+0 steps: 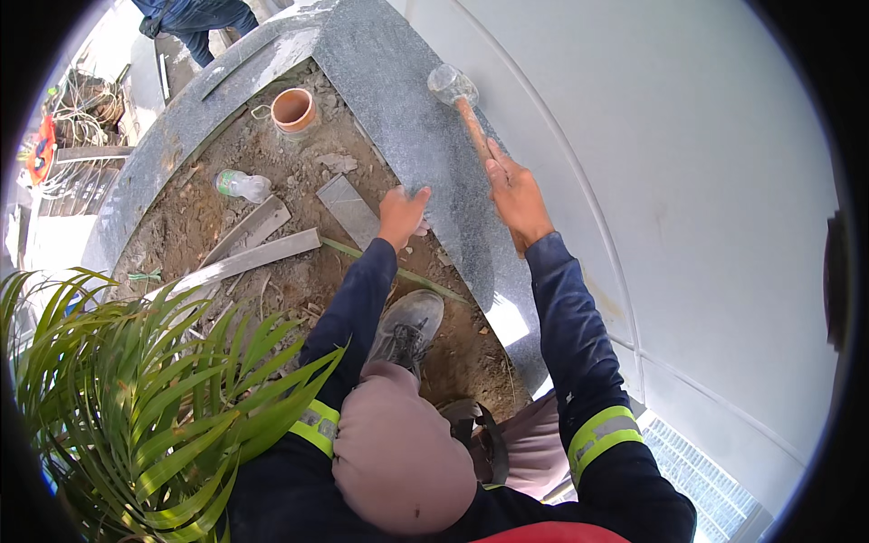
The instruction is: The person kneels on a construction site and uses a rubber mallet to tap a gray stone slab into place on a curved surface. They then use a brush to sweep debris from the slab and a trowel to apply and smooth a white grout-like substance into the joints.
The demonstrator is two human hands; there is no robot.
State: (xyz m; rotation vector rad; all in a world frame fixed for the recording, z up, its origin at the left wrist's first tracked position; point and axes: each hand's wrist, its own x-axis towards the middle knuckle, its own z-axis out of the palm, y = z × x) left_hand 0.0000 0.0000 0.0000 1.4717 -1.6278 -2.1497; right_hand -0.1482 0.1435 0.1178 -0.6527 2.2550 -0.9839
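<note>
My right hand [514,197] grips the wooden handle [473,131] of a mallet, whose pale, scuffed head [453,84] is raised over a long grey speckled stone slab [371,90]. My left hand [401,215] is curled at the slab's inner edge; whether it holds anything is hidden. Just left of it a grey tile offcut [344,204] lies on rubbly soil [181,226].
An orange pipe [292,110], plastic bottle [237,185] and pale strips [262,262] are in the soil. Palm fronds [136,389] fill the lower left. A white wall [697,181] rises on the right. A person's legs [199,32] and tangled cables [90,109] show upper left.
</note>
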